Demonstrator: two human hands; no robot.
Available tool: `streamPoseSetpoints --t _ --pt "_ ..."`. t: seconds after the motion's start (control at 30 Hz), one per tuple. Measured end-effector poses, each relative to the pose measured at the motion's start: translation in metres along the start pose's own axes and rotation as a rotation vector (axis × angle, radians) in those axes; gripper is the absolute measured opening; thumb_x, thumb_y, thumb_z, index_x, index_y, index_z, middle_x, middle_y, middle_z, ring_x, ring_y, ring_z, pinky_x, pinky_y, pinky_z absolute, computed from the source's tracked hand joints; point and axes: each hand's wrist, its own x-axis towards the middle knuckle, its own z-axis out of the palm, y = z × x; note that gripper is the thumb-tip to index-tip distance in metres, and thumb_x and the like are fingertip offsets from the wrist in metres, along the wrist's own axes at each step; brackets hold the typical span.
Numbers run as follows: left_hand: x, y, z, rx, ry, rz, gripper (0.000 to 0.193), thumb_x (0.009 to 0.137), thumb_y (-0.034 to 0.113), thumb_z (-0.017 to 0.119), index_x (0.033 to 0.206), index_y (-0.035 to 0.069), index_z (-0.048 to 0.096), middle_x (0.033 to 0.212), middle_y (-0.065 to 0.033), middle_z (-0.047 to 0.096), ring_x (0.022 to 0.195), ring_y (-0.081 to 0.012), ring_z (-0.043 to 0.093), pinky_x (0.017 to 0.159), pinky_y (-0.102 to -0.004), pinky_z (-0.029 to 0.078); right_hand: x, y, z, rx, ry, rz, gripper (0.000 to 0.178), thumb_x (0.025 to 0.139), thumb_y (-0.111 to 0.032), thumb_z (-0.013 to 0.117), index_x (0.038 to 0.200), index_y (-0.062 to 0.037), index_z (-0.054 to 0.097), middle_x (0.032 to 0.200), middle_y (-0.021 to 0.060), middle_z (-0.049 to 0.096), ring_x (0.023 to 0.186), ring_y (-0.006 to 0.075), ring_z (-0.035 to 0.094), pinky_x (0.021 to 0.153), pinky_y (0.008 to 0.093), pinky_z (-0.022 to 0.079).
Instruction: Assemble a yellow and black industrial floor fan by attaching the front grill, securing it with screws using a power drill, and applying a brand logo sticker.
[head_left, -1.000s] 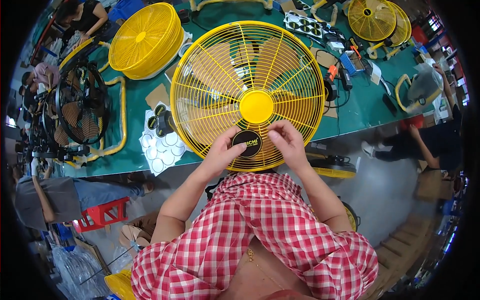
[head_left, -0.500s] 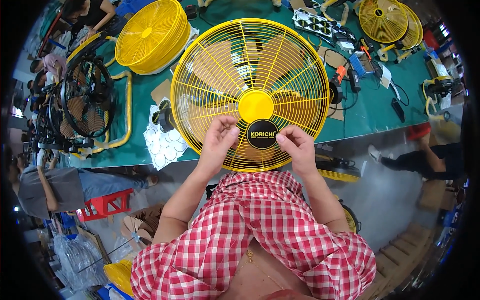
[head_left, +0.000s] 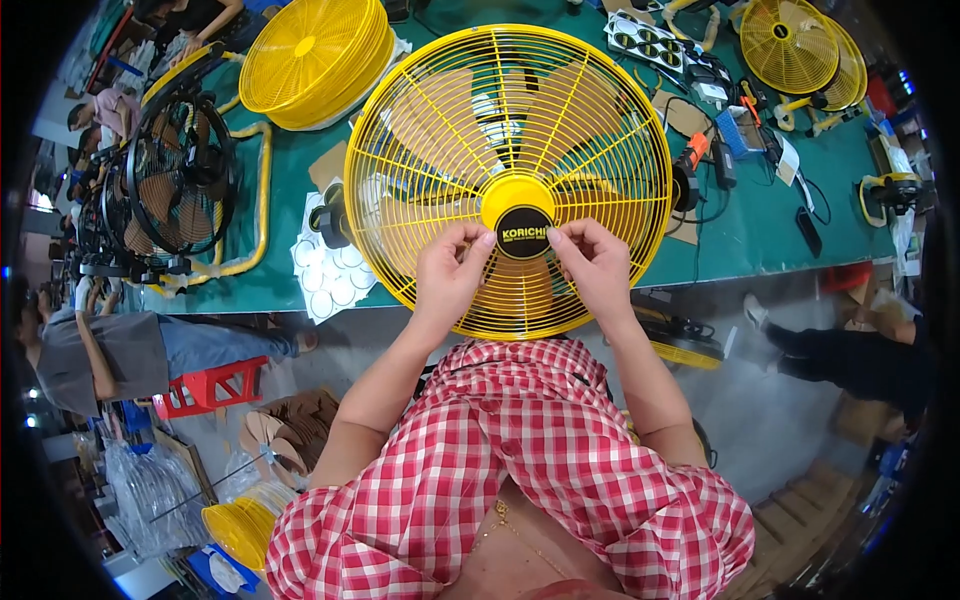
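Observation:
A large yellow wire fan grille (head_left: 600,130) lies in front of me on the green table (head_left: 760,230). A black round badge (head_left: 523,232) sits at the lower edge of the grille's yellow centre hub (head_left: 515,195). My left hand (head_left: 450,275) pinches the badge's left edge with its fingertips. My right hand (head_left: 597,270) pinches the right edge. Both hands rest over the lower part of the grille, and pale fan blades show through the wires.
A stack of yellow grilles (head_left: 310,60) and a black fan (head_left: 180,170) stand at the left. A sheet of white round stickers (head_left: 330,270) lies beside the grille. Tools and another yellow fan (head_left: 790,45) are at the back right. A red stool (head_left: 210,385) and seated people are nearby.
The black badge moved up from the lower grille wires to the yellow hub and now faces me squarely. Both hands rose with it.

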Motion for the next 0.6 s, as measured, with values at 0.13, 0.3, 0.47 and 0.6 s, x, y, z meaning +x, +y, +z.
streamPoseSetpoints --t 0.13,0.3,0.47,0.6 --pt "0.011 -0.004 0.002 0.191 0.118 0.067 0.016 0.083 0.014 0.061 0.082 -0.002 0.060 0.062 -0.0006 0.052 0.049 -0.0041 0.038 0.044 -0.0224 0.031 0.012 0.002 0.007 -0.060 0.057 -0.058 0.015 0.084 -0.012 0.062 0.081 0.0022 0.060 0.060 -0.0024 0.053 0.050 0.0012 0.044 0.044 0.0166 0.033" --pt "0.018 -0.007 0.004 0.238 0.191 0.110 0.016 0.081 0.012 0.062 0.080 -0.003 0.061 0.062 -0.0015 0.051 0.049 -0.0053 0.038 0.045 -0.0230 0.032 0.019 0.001 0.010 -0.139 0.095 -0.090 0.015 0.080 -0.012 0.064 0.076 0.0024 0.062 0.058 -0.0005 0.056 0.051 0.0027 0.048 0.048 0.0182 0.038" --pt "0.020 -0.008 0.006 0.214 0.202 0.130 0.014 0.079 0.010 0.064 0.080 -0.004 0.061 0.063 -0.0027 0.051 0.049 -0.0062 0.039 0.045 -0.0231 0.033 0.023 0.004 0.011 -0.168 0.107 -0.106 0.014 0.080 -0.011 0.064 0.076 0.0022 0.062 0.056 0.0001 0.055 0.050 0.0032 0.048 0.047 0.0187 0.038" --pt "0.021 -0.009 0.006 0.230 0.216 0.143 0.014 0.079 0.010 0.063 0.080 -0.004 0.061 0.063 -0.0029 0.051 0.049 -0.0067 0.040 0.045 -0.0231 0.033 0.023 0.004 0.011 -0.186 0.112 -0.112 0.014 0.079 -0.011 0.065 0.076 0.0020 0.062 0.056 0.0004 0.055 0.049 0.0035 0.048 0.046 0.0188 0.038"
